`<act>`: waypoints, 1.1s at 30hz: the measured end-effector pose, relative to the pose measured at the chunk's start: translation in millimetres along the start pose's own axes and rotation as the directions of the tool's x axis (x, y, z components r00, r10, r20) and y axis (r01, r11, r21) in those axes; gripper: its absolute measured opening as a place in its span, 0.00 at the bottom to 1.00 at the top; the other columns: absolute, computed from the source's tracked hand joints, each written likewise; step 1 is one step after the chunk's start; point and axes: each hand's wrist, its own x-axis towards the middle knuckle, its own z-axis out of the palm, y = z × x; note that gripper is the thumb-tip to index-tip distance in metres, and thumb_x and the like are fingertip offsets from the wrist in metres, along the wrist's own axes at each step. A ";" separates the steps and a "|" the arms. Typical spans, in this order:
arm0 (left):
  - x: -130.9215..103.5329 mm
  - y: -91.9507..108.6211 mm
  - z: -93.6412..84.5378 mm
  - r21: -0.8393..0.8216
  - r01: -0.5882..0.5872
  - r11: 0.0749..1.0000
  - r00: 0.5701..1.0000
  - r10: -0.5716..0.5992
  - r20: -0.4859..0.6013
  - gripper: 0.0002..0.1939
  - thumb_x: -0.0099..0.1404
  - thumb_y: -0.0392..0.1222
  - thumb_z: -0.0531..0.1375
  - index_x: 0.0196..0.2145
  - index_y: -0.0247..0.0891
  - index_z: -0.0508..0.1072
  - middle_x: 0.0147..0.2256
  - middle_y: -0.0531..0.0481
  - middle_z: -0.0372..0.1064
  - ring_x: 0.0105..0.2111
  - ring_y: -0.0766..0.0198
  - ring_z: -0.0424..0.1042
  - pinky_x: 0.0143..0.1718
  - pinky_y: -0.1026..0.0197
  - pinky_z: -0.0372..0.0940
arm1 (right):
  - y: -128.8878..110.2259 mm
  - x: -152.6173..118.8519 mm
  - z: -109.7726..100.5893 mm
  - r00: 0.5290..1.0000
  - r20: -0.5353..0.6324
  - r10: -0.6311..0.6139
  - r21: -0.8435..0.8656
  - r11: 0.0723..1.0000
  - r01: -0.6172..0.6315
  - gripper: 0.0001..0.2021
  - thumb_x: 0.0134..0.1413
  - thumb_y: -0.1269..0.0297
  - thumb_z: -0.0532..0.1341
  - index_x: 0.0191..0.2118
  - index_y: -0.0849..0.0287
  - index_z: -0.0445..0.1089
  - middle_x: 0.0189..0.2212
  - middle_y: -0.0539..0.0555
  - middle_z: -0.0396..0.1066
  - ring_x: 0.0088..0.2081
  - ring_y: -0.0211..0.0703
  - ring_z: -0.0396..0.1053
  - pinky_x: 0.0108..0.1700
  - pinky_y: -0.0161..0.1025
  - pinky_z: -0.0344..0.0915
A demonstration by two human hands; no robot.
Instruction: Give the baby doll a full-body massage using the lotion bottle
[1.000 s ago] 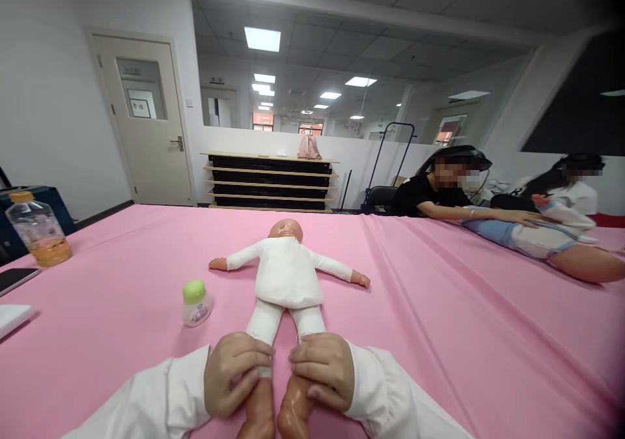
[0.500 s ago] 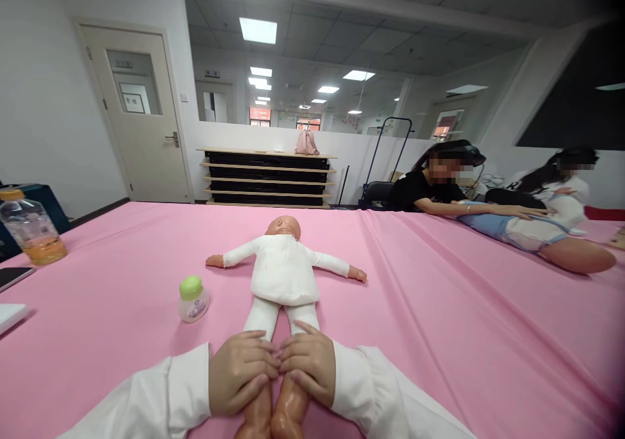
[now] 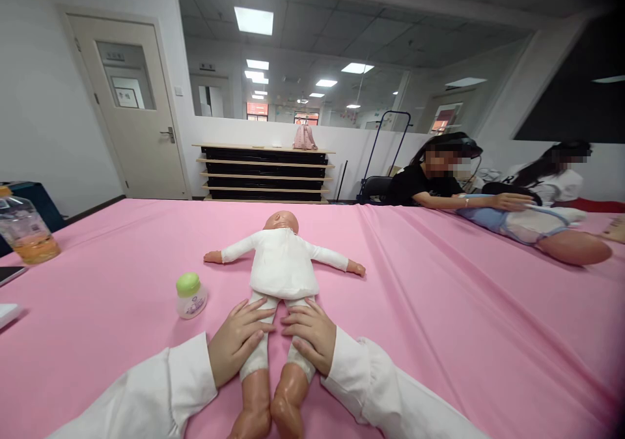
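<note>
A baby doll (image 3: 284, 263) in a white top and white leggings lies on its back, arms spread and head away from me. My left hand (image 3: 239, 340) rests on one of its thighs, fingers stretched out and slightly apart. On the other thigh lies my right hand (image 3: 312, 336), also with fingers extended over the cloth. The doll's bare lower legs (image 3: 257, 393) show below my wrists, its feet partly cut off by the frame's bottom. Left of the doll stands a small clear jar (image 3: 191, 297) with a green lid.
Pink cloth (image 3: 415, 335) covers the table. At the left edge are a bottle (image 3: 32, 234) of orange liquid, a phone (image 3: 10, 274) and a white object (image 3: 8, 314). Across the right side, a person (image 3: 430, 178) handles another doll (image 3: 571, 247); a second person (image 3: 551, 172) sits beyond.
Both my hands have slid up the doll's legs from around the knees to the thighs, uncovering the leggings' cuffs. The other person's hand has lifted somewhat from their doll.
</note>
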 end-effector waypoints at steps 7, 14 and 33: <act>-10.4 4.8 4.4 -0.056 -0.358 0.932 0.934 0.358 -0.002 0.17 0.65 0.38 0.44 0.41 0.42 0.71 0.41 0.49 0.73 0.50 0.63 0.65 0.56 0.53 0.53 | -13.4 -1.6 -1.7 0.959 0.053 -0.280 0.007 0.960 0.280 0.24 0.60 0.53 0.38 0.44 0.56 0.67 0.35 0.54 0.72 0.40 0.41 0.67 0.58 0.48 0.49; -9.7 6.7 1.1 -0.067 -0.420 0.905 0.907 0.416 -0.064 0.17 0.66 0.41 0.43 0.44 0.40 0.68 0.43 0.46 0.71 0.48 0.62 0.66 0.52 0.55 0.58 | -10.4 -2.9 -2.3 0.949 -0.006 -0.315 0.057 0.947 0.315 0.29 0.60 0.50 0.34 0.48 0.59 0.64 0.42 0.57 0.70 0.45 0.42 0.66 0.56 0.47 0.52; -11.7 9.2 4.3 -0.071 -0.351 0.934 0.933 0.342 -0.117 0.14 0.62 0.34 0.47 0.36 0.40 0.72 0.36 0.52 0.75 0.45 0.64 0.70 0.53 0.58 0.57 | -20.6 -1.6 -1.8 0.904 0.162 -0.396 0.037 0.918 0.395 0.29 0.60 0.49 0.36 0.51 0.61 0.63 0.43 0.58 0.70 0.46 0.44 0.66 0.54 0.47 0.55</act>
